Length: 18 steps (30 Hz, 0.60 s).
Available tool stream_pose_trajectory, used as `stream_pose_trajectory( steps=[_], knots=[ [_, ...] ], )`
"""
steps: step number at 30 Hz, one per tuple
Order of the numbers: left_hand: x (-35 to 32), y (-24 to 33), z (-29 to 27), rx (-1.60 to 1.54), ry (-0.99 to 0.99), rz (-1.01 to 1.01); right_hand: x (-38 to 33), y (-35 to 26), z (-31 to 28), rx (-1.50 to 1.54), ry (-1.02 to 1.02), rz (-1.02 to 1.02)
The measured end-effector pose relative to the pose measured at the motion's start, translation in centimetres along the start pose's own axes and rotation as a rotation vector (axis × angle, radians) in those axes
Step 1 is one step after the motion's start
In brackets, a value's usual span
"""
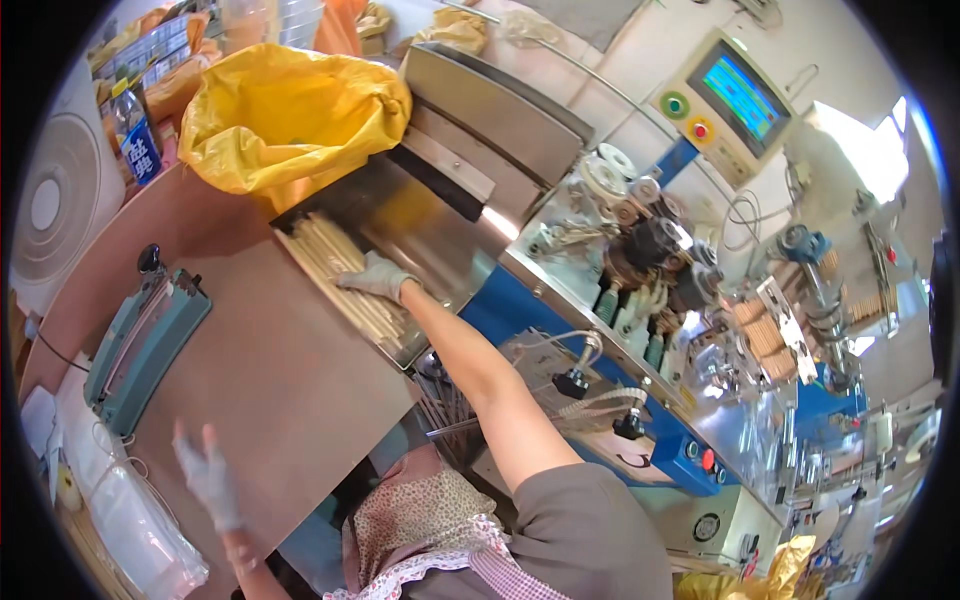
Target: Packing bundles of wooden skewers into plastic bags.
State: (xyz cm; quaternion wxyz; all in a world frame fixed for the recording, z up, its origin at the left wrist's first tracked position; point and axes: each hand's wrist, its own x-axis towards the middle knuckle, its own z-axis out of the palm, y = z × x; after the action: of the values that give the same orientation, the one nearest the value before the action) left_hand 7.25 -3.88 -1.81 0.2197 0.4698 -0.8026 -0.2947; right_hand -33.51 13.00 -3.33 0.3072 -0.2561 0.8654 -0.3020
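Observation:
My right hand (375, 278), in a pale glove with bare fingertips, lies over a row of long, thin wooden sticks (322, 246). The fingers reach across the sticks, and their undersides are hidden. These sticks lie along the near edge of a shiny metal tray (440, 235). My left hand (208, 478), gloved the same way and slightly blurred, is over the left part of the brown tabletop (290, 400). Its fingers are spread with nothing in them, well apart from the sticks.
A teal bag sealer (150, 350) stands on the table's left, near clear plastic bags (150, 530). A yellow bag (290, 120) gapes behind the tray. A bottle (135, 135) and a white fan (65, 200) are far left. At right runs a machine (640, 260) with a control screen (740, 95).

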Motion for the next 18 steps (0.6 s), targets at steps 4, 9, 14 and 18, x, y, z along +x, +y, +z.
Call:
stream_pose_trajectory(
  steps=[4,9,14,18],
  knots=[
    [3.8,0.7,8.1,0.304,0.012,-0.005,-5.7,-4.6,0.9,0.265,-0.263,-0.185],
    [5.8,-5.3,12.5,0.313,0.09,0.047,-9.2,-12.2,5.2,-0.306,0.043,-0.366],
    [3.0,0.3,8.4,0.201,0.201,0.081,-2.7,-2.8,-3.4,-0.454,0.504,-0.096],
    [3.0,0.4,6.8,0.317,0.164,0.043,3.3,5.9,-0.1,-0.488,0.505,0.316]
  ],
)
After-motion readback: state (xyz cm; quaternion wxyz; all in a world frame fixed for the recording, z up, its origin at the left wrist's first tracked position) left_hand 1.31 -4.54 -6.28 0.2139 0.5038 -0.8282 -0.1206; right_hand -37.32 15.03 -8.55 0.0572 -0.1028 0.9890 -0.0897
